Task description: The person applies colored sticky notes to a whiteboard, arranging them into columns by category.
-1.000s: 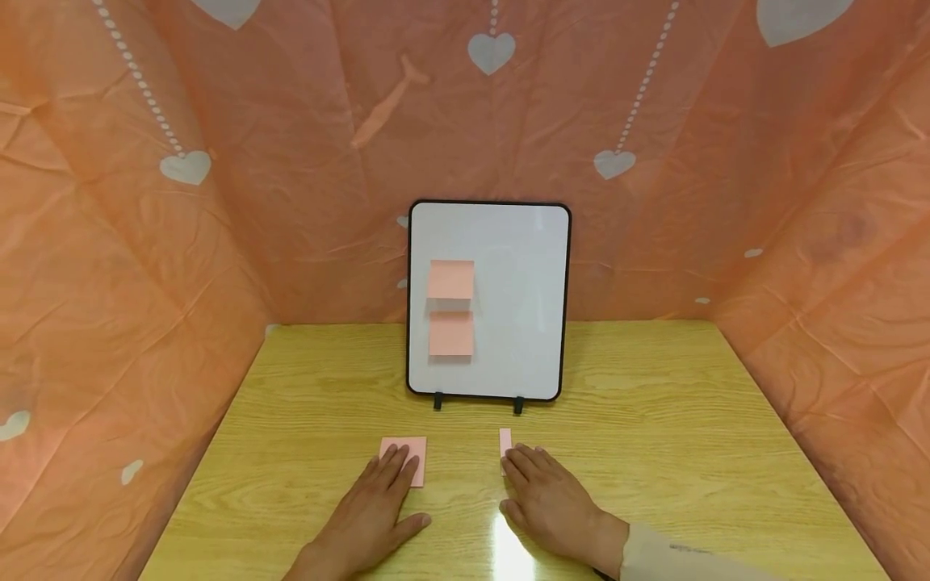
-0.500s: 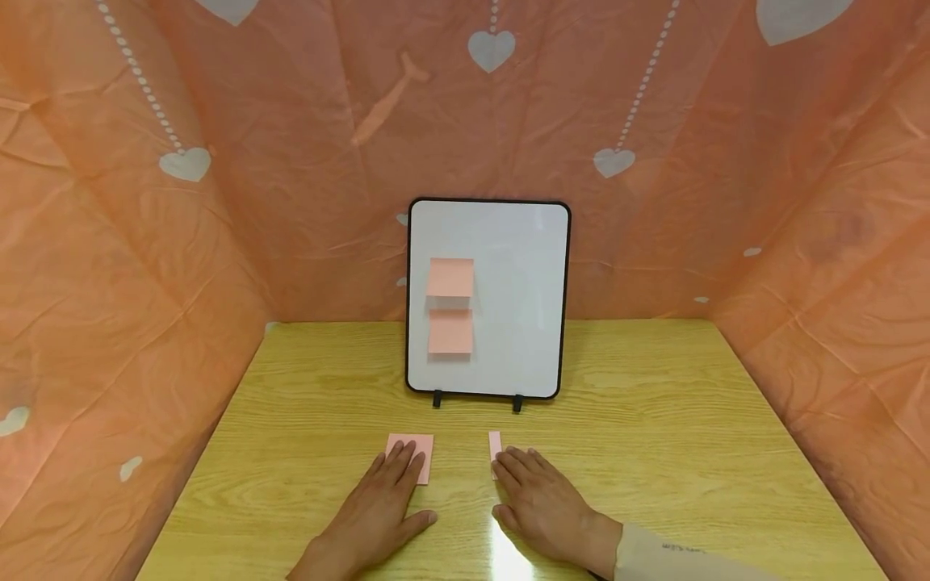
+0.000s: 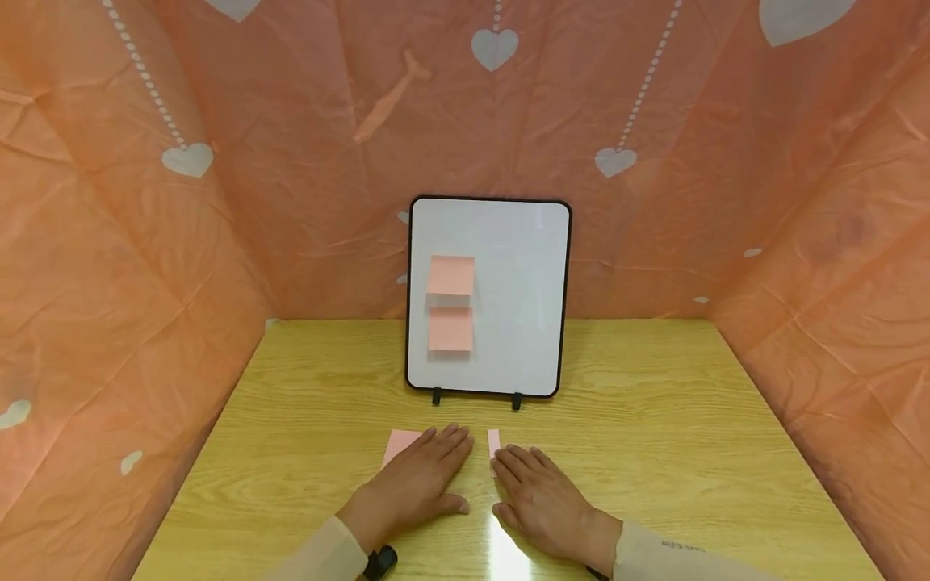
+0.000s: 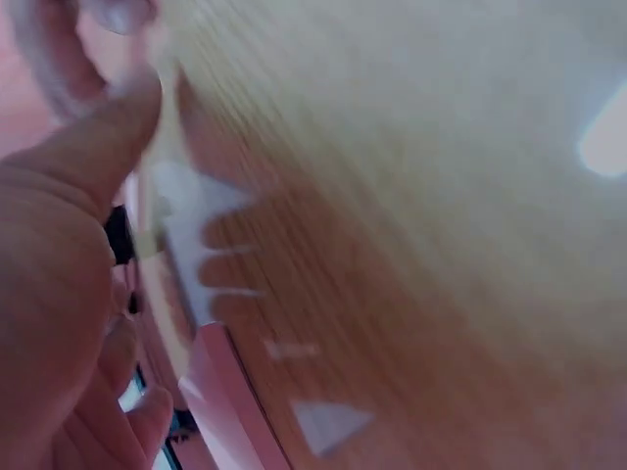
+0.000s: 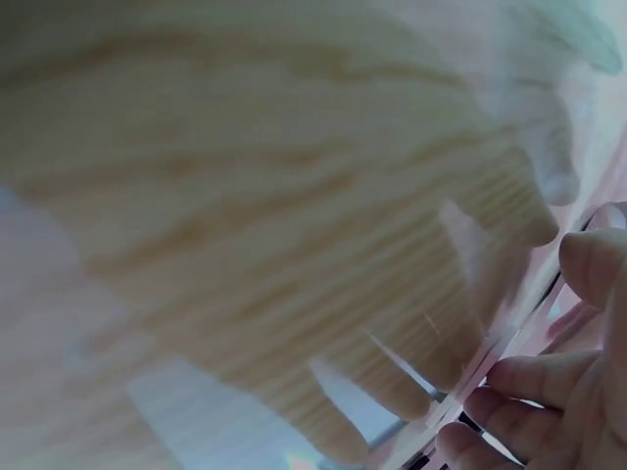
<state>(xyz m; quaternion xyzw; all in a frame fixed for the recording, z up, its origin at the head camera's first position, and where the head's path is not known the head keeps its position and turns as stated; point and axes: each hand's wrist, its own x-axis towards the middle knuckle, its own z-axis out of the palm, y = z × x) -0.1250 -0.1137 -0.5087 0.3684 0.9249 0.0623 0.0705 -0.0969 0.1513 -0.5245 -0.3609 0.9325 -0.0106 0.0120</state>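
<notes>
A square pink sticky note pad (image 3: 399, 445) lies on the table, partly covered by my left hand (image 3: 417, 486). That hand's fingers are straight and its fingertips lie past the pad's right side. In the left wrist view the pad (image 4: 233, 397) shows beside the hand. My right hand (image 3: 543, 500) rests with straight fingers on the table, its fingertips at a narrow pale pink paper strip (image 3: 493, 440), whose lower part is partly hidden. Behind both hands stands a whiteboard (image 3: 519, 298) bearing an upper pink sticky note (image 3: 451, 276) and a lower one (image 3: 450, 330).
Two black feet, one of them this stand foot (image 3: 517, 401), hold the board up on the wooden table (image 3: 639, 387). A peach cloth (image 3: 327, 202) with white hearts hangs around the back and sides. Light glares on the table near the front.
First the pad slid slightly right and the strip slightly left under the hands. Then my left hand moved right across the pad, while my right hand stayed at the strip.
</notes>
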